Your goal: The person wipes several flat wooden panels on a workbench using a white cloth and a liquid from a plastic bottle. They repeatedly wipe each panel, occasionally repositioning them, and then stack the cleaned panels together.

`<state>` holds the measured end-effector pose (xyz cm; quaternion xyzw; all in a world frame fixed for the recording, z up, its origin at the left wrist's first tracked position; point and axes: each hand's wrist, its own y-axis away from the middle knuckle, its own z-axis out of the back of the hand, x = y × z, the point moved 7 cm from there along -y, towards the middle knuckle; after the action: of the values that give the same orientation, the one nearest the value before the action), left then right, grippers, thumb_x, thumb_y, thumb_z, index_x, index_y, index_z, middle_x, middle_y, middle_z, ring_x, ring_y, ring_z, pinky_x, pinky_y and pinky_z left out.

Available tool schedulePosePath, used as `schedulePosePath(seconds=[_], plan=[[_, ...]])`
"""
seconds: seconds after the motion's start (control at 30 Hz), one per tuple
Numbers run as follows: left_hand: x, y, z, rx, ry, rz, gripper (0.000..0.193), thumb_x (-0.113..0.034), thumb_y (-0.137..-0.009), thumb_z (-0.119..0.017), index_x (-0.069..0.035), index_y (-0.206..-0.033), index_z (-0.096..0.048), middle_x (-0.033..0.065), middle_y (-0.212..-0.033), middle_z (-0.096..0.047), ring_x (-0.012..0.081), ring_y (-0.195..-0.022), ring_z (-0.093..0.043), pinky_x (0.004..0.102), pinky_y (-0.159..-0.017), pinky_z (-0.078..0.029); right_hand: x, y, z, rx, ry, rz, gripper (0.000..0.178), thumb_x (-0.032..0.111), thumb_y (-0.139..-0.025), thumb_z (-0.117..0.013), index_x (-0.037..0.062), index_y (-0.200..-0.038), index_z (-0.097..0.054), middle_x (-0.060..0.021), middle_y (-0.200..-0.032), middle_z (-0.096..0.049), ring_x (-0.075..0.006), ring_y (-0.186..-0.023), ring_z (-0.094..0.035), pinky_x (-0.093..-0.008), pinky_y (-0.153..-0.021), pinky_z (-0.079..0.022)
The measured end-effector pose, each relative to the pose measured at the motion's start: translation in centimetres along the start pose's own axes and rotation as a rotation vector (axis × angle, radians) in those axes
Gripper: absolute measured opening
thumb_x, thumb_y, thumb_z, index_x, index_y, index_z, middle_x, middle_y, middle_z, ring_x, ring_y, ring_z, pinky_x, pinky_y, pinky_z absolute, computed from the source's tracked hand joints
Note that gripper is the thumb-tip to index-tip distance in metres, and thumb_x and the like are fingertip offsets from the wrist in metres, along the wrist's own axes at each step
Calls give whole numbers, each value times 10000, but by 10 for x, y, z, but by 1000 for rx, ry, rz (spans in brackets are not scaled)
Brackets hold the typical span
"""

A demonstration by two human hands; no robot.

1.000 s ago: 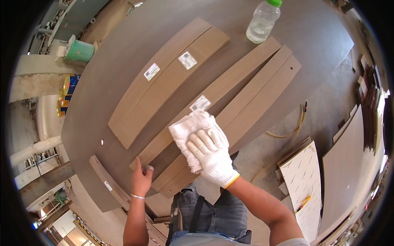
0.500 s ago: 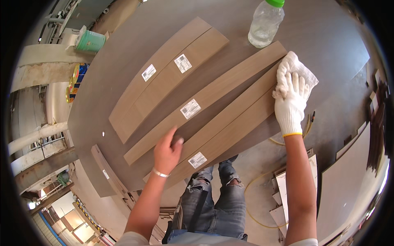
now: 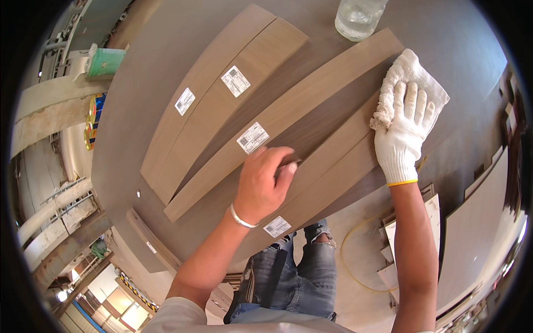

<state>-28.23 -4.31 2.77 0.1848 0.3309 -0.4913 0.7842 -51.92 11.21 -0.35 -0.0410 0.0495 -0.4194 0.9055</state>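
My right hand [image 3: 408,125], in a white knit glove with a yellow cuff edge, lies flat with fingers stretched over a white cloth [image 3: 434,97]. Under the cloth is the right end of a near pair of brown boards [image 3: 333,161], laid side by side. My bare left hand [image 3: 264,180], a pale band at its wrist, is at the far edge of that pair, thumb and forefinger apart; contact is unclear. Just beyond lies a single long brown board [image 3: 327,86] with a white label [image 3: 253,137]. A curved pair of labelled boards [image 3: 222,97] rests farther left.
All these boards lie on a large dark sheet [image 3: 119,141]. A clear bottle [image 3: 360,19] stands at its far side, cut off by the frame's top. Narrow strips [image 3: 152,238] lie at the near left corner. A green bucket [image 3: 104,62] is at left, a yellow hose [image 3: 347,266] on the floor.
My left hand has moved right and slightly away from me, to the near boards' far edge. My right hand and the cloth have shifted a little right. The view has shifted too.
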Motion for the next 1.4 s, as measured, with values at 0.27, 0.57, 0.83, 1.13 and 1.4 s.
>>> schedulePosePath(seconds=[0.27, 0.57, 0.83, 1.13, 1.4], plan=[[-18, -83, -50, 362, -19, -175, 54, 8, -920, -636, -43, -924, -655, 96, -819, -665, 331, -838, -586, 441, -784, -448, -8, 3, -3, -56, -18, 48, 809, 195, -868, -697, 76, -1628, -446, -221, -1654, -438, -466, -1535, -359, -591, -1309, -193], [-15, -92, -66, 421, -47, -342, 142, 52, -820, -631, -76, -869, -667, 53, -809, -680, 273, -815, -574, 371, -809, -408, -17, 4, -3, -84, -28, 36, 724, 176, -909, -654, 62, -1603, -483, -226, -1638, -459, -460, -1523, -379, -581, -1307, -210], [-14, -89, -67, 449, -19, -361, 144, 75, -790, -610, -59, -833, -640, 52, -792, -680, 276, -805, -567, 387, -766, -414, -14, 4, -2, -123, -53, 30, 708, 166, -893, -682, 72, -1575, -519, -218, -1613, -491, -473, -1492, -413, -585, -1298, -233], [-6, -55, -48, 512, -77, -281, 105, 42, -825, -614, -60, -845, -632, 81, -796, -656, 318, -814, -553, 421, -750, -399, -15, 3, -1, -136, -82, 22, 707, 204, -903, -673, 80, -1580, -513, -208, -1624, -480, -466, -1502, -395, -592, -1300, -221], [61, 12, 63, 134, 175, 421, 88, -91, -1051, -631, -23, -1059, -686, 104, -877, -670, 247, -846, -669, 385, -793, -541, -16, 2, -2, -102, -75, 2, 714, 232, -909, -618, 73, -1594, -494, -213, -1638, -461, -460, -1525, -373, -588, -1318, -183]])
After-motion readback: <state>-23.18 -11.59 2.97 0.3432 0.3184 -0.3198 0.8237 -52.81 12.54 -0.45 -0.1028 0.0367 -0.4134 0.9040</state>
